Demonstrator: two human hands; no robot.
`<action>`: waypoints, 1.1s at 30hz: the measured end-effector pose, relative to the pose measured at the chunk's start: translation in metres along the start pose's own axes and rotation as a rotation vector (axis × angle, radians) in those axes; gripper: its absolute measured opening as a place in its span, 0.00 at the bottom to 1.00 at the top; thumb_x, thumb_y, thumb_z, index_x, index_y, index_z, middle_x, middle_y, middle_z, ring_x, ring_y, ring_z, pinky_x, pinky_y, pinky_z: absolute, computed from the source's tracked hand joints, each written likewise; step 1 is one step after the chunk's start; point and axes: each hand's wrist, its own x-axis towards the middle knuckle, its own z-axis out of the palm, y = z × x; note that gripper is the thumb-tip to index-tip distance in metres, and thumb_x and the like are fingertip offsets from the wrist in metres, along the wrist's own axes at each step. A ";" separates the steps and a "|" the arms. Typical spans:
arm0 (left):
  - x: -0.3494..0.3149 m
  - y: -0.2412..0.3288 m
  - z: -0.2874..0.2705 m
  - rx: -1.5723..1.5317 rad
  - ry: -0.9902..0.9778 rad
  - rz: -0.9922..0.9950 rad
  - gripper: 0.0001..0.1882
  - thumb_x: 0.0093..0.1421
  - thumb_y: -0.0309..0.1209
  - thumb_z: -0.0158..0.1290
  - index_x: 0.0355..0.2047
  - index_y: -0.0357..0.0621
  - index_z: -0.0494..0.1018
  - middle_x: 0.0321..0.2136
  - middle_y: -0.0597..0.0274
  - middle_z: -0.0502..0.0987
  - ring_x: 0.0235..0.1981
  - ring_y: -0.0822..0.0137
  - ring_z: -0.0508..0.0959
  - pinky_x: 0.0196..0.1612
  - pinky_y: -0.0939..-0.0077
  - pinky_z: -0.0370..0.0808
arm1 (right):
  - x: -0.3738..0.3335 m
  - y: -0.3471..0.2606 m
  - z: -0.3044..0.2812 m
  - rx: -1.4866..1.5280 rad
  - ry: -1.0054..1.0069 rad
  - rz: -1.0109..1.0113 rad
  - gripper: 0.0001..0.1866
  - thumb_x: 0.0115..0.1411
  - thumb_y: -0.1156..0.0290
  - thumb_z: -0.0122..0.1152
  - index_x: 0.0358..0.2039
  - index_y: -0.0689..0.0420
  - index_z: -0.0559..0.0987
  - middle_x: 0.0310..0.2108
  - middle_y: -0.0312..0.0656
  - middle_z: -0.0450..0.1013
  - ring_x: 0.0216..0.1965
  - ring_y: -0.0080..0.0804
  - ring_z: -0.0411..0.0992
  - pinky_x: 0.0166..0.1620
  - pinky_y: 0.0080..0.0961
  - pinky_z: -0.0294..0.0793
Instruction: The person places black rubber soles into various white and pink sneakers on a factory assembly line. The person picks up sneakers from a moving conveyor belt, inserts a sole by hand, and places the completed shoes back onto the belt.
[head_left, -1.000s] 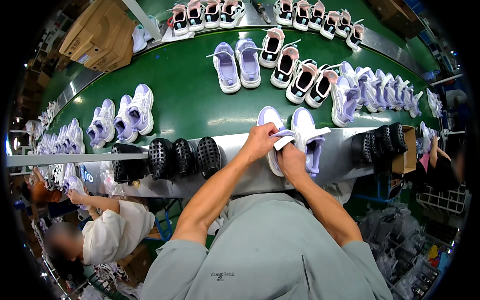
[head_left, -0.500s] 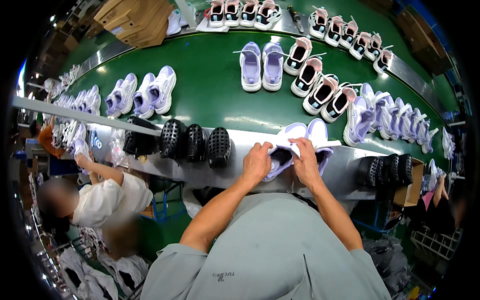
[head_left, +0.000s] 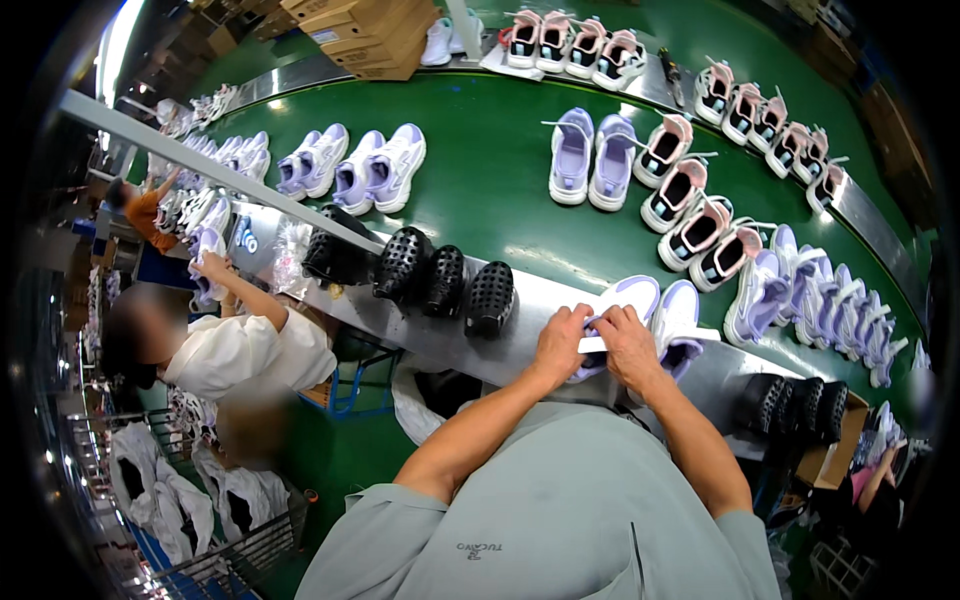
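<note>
A white and lavender sneaker (head_left: pixel 634 291) rests on the metal ledge in front of me, toe pointing away. My left hand (head_left: pixel 562 346) is closed on the left side of its opening. My right hand (head_left: pixel 627 347) is pinched over the top of the same sneaker, close beside the left. A white strap (head_left: pixel 592 344) shows between the two hands. Its far end and the shoe's inside are hidden by my fingers. Just right of it stands a matching sneaker (head_left: pixel 678 308), touched by neither hand, with its own strap sticking out to the right.
Black studded blocks (head_left: pixel 490 298) stand left on the ledge, and more black blocks (head_left: pixel 765 402) to the right. Lavender sneakers (head_left: pixel 572 160) and black-and-pink sneakers (head_left: pixel 676 190) line the green conveyor (head_left: pixel 480 190). A grey bar (head_left: pixel 220 170) crosses at left. A co-worker in white (head_left: pixel 250 350) handles shoes nearby.
My hands have drawn closer together over the sneaker, and the white strap now shows between them. The whole view has shifted and tilted, moving the scene rightward in the picture.
</note>
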 end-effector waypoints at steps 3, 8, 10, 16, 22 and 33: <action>-0.006 -0.006 0.004 -0.081 0.033 0.003 0.21 0.54 0.19 0.57 0.48 0.48 0.69 0.34 0.46 0.72 0.39 0.40 0.75 0.43 0.50 0.73 | -0.002 0.015 0.005 0.194 0.089 0.099 0.18 0.55 0.78 0.55 0.47 0.59 0.77 0.49 0.45 0.73 0.50 0.46 0.70 0.53 0.35 0.72; -0.026 0.017 -0.016 -0.024 0.054 0.060 0.17 0.56 0.25 0.59 0.46 0.45 0.70 0.35 0.49 0.72 0.41 0.45 0.74 0.42 0.54 0.73 | -0.040 -0.005 -0.020 0.937 0.468 0.641 0.14 0.67 0.72 0.51 0.51 0.63 0.77 0.42 0.48 0.77 0.46 0.33 0.75 0.49 0.30 0.74; -0.037 0.030 -0.036 0.157 -0.097 0.307 0.21 0.55 0.29 0.61 0.48 0.45 0.71 0.39 0.53 0.73 0.45 0.51 0.74 0.43 0.59 0.73 | -0.064 -0.005 -0.034 0.726 0.453 0.763 0.14 0.67 0.72 0.53 0.50 0.63 0.77 0.39 0.48 0.77 0.41 0.33 0.76 0.45 0.30 0.75; -0.040 0.041 -0.017 0.176 -0.497 0.378 0.34 0.51 0.26 0.61 0.60 0.46 0.67 0.37 0.49 0.75 0.45 0.47 0.74 0.45 0.55 0.74 | -0.108 0.030 -0.008 0.096 0.444 0.902 0.26 0.59 0.66 0.64 0.54 0.66 0.70 0.48 0.57 0.70 0.49 0.53 0.68 0.56 0.46 0.66; -0.018 0.090 0.009 0.281 -0.826 0.155 0.34 0.52 0.32 0.65 0.59 0.45 0.67 0.41 0.39 0.77 0.46 0.40 0.75 0.44 0.52 0.77 | -0.086 0.026 -0.018 0.434 0.291 0.659 0.24 0.59 0.75 0.61 0.56 0.67 0.73 0.44 0.51 0.72 0.39 0.43 0.73 0.44 0.35 0.76; 0.080 0.106 -0.187 0.433 -0.137 0.175 0.17 0.54 0.38 0.66 0.37 0.39 0.79 0.31 0.43 0.81 0.34 0.44 0.81 0.38 0.54 0.77 | -0.085 0.099 -0.074 0.367 0.571 0.781 0.21 0.61 0.71 0.64 0.54 0.63 0.76 0.43 0.48 0.77 0.38 0.33 0.74 0.41 0.31 0.77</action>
